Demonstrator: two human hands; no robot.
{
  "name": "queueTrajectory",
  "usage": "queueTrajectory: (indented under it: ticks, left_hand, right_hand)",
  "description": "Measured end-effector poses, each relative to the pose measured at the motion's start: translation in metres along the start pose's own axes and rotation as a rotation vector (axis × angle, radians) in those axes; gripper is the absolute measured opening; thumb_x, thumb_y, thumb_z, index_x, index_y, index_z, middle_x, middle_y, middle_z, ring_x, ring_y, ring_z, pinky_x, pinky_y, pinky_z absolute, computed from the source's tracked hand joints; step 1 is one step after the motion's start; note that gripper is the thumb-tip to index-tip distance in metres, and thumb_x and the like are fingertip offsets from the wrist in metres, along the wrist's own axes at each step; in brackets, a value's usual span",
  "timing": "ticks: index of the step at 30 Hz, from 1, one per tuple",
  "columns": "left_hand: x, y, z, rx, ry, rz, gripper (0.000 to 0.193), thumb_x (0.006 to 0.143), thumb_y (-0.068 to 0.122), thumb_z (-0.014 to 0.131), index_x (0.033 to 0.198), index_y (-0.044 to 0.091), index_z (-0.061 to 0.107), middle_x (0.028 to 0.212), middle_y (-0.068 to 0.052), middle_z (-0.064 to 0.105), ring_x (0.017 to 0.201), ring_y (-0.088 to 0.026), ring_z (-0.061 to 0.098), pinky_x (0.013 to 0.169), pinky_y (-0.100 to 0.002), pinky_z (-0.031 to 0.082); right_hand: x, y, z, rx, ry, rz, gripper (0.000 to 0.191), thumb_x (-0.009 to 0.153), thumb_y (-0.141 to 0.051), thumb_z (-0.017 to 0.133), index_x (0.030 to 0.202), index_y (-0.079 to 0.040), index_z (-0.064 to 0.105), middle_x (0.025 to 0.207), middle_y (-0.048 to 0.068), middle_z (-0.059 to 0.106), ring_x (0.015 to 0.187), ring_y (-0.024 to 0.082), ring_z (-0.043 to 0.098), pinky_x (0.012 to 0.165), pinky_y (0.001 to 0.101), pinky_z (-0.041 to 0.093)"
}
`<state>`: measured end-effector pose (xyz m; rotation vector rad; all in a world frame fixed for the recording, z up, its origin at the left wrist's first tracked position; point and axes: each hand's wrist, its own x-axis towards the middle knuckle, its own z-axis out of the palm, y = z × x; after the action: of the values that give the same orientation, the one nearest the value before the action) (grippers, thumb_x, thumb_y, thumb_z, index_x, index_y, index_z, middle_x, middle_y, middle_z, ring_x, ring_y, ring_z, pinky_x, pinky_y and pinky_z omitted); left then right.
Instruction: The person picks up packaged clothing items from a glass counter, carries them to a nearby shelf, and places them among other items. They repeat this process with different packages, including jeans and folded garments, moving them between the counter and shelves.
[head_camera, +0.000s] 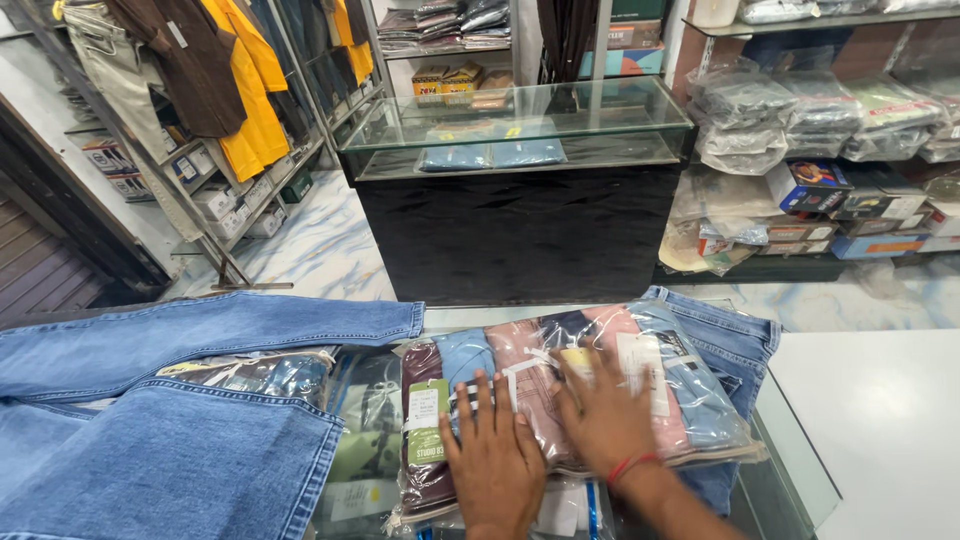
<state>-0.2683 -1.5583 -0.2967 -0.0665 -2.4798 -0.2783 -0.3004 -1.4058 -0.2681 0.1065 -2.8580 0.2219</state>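
A clear plastic packet of folded shirts (690, 390) in maroon, blue and pink lies on the counter in front of me. My left hand (492, 455) rests flat on its near left part, fingers spread, beside a green paper tag (428, 420). My right hand (605, 410), with a red thread at the wrist, presses flat on the middle of the same packet. Neither hand grips anything. Blue jeans (170, 440) lie spread at the left of the counter, and another pair of blue jeans (740, 340) lies under the packet at the right.
More plastic-wrapped garments (260, 372) lie between the jeans and the packet. A black display case with a glass top (520, 130) stands across the aisle. Clothes hang on a rack (215, 80) at the left; shelves of packed garments (820, 120) are at the right.
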Motion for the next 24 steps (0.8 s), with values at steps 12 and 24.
queueTrajectory:
  ticks: [12,24]
  left_hand:
    - [-0.009,-0.008,-0.014,-0.265,-0.068,-0.014,0.058,0.1,0.035,0.046,0.15,0.005,0.044,0.159,-0.017,0.039,0.149,-0.034,0.029,0.12,-0.052,0.016]
    - [-0.017,-0.01,-0.017,-0.191,-0.016,-0.04,0.063,0.099,0.044,0.048,0.153,0.013,0.041,0.16,-0.017,0.035,0.15,-0.034,0.027,0.12,-0.052,0.015]
  right_hand:
    - [-0.005,0.005,-0.011,0.188,0.033,-0.291,0.067,0.09,-0.059,0.056,0.15,-0.031,0.052,0.158,0.003,0.045,0.145,0.024,0.034,0.118,0.0496,0.019]
    - [-0.013,-0.011,-0.014,0.074,0.008,0.067,0.088,0.079,-0.077,0.054,0.156,-0.036,0.041,0.166,0.01,0.028,0.151,0.029,0.017,0.12,0.0571,0.003]
